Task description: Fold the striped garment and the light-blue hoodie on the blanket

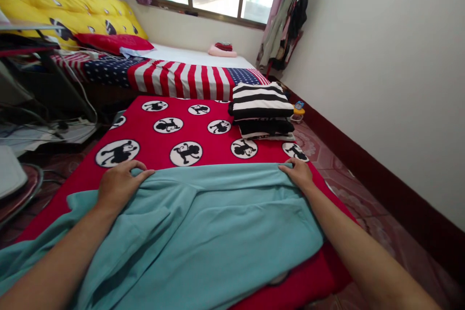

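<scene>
A teal garment (218,232) lies spread over the red blanket (152,147), which is printed with black monkeys in white circles. Its far edge runs nearly straight between my two hands. My left hand (119,181) pinches that edge at its left part, thumb and fingers together. At the far right corner, my right hand (298,174) grips the same edge between thumb and fingers. Loose folds of the cloth trail off to the lower left, under my left forearm. What kind of garment it is, I cannot make out for certain.
A stack of folded clothes (263,111), striped black and white on top, sits at the blanket's far right. Behind stands a bed with a stars-and-stripes cover (181,77). A cluttered desk (32,48) is at left; a white wall (381,87) bounds the right.
</scene>
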